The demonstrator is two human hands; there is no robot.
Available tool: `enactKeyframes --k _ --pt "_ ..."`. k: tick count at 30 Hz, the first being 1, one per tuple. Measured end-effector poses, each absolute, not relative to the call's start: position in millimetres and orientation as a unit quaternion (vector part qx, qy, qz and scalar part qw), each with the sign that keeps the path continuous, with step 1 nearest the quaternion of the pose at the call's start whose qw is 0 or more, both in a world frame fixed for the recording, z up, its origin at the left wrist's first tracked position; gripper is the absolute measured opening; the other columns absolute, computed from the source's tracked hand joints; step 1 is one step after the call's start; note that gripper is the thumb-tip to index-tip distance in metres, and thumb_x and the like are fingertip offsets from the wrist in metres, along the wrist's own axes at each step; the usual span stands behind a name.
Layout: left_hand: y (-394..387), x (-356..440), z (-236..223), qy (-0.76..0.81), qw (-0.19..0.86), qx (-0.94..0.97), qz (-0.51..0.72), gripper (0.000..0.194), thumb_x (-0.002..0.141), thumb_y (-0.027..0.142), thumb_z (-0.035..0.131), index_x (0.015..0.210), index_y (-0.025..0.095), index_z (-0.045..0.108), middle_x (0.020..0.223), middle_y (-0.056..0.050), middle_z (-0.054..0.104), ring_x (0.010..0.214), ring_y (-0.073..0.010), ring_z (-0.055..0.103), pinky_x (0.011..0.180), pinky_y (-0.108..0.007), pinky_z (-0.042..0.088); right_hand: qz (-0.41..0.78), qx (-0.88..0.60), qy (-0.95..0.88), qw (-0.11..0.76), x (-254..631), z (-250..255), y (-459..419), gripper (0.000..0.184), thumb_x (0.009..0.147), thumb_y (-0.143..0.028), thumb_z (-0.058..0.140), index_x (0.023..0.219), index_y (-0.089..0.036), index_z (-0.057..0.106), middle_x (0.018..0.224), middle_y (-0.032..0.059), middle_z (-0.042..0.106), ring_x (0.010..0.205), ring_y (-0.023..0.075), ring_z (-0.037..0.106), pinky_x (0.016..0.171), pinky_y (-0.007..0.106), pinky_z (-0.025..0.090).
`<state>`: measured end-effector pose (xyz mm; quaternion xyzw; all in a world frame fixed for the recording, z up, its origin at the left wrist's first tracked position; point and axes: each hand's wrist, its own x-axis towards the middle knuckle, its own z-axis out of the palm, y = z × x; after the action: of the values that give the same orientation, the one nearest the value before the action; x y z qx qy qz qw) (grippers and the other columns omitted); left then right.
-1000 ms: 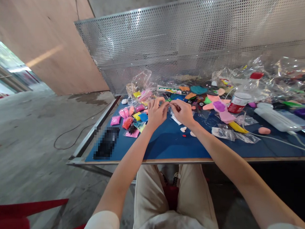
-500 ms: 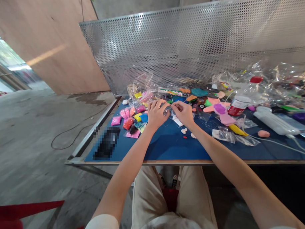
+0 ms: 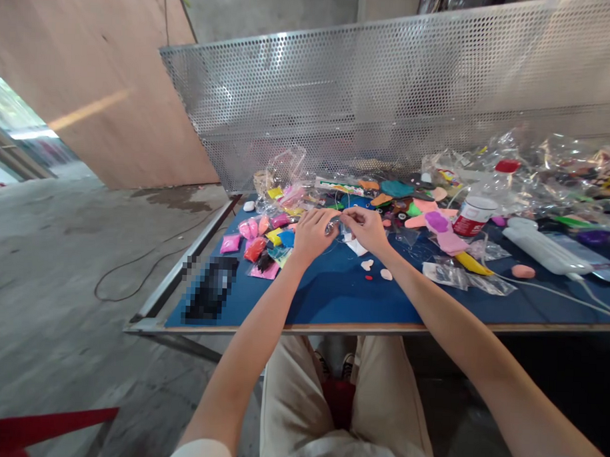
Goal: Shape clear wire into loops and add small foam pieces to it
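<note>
My left hand [image 3: 312,233] and my right hand [image 3: 366,227] meet over the blue table [image 3: 333,289], fingers pinched together. Between them they grip a small clear plastic packet [image 3: 334,223]; what is inside it is too small to make out. Just left of my left hand lies a cluster of small coloured clay packets [image 3: 264,240], pink, red, yellow and blue. Near my right wrist lie small pale clay bits [image 3: 367,265] and a tiny red bit [image 3: 368,278].
Flattened coloured clay shapes [image 3: 425,216] and crumpled clear bags [image 3: 537,170] cover the back right. A red-capped bottle [image 3: 478,204], a white power strip [image 3: 544,249] with cable and a pink lump [image 3: 523,271] lie right. A perforated metal panel [image 3: 389,98] backs the table.
Both hands stay pinched on the packet and have sunk slightly toward the table. The view has shifted a little down and right.
</note>
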<state>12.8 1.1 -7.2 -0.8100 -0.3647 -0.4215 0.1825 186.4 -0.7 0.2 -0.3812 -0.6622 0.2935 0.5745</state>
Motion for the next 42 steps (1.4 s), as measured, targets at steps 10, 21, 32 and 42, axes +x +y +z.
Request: enactKeyframes --k 10,21,32,42 --pt "5.5 -0.5 -9.5 -0.33 0.193 -0.821 -0.423 0.019 0.098 0.028 0.063 0.113 0.022 0.071 0.107 -0.006 0.078 0.101 -0.0222 0.072 0.091 -0.036 0.05 0.36 -0.356 -0.667 0.547 192.6 -3.5 9.0 0.043 0.075 -0.061 0.074 0.075 -0.018 0.071 0.059 -0.0016 0.058 0.05 0.0106 0.048 0.05 0.027 0.042" --pt "5.6 0.0 -8.5 -0.336 0.126 -0.832 -0.423 0.023 0.097 0.027 0.061 0.117 0.022 0.071 0.115 -0.008 0.077 0.108 -0.0233 0.071 0.098 -0.041 0.052 0.354 -0.373 -0.645 0.566 188.4 -3.6 6.9 0.036 0.076 -0.055 0.072 0.075 -0.019 0.072 0.06 -0.0013 0.058 0.055 0.0114 0.048 0.054 0.027 0.039" --pt "6.1 -0.7 -9.6 -0.3 0.111 -0.832 -0.454 0.02 0.1 0.027 0.056 0.113 0.02 0.071 0.111 -0.011 0.077 0.108 -0.021 0.072 0.097 -0.04 0.057 0.3 -0.362 -0.702 0.535 187.9 -0.3 5.7 0.035 0.085 -0.054 0.061 0.078 -0.02 0.064 0.068 0.0 0.061 0.063 0.0141 0.052 0.063 0.029 0.042" --pt "0.3 -5.1 -1.3 -0.26 0.104 -0.852 -0.442 0.016 0.099 0.029 0.062 0.11 0.02 0.069 0.112 -0.011 0.075 0.109 -0.0207 0.071 0.097 -0.038 0.057 0.354 -0.345 -0.7 0.515 190.0 1.5 7.6 0.043 0.082 -0.063 0.063 0.076 -0.02 0.063 0.064 -0.0017 0.055 0.062 0.0131 0.049 0.061 0.029 0.04"
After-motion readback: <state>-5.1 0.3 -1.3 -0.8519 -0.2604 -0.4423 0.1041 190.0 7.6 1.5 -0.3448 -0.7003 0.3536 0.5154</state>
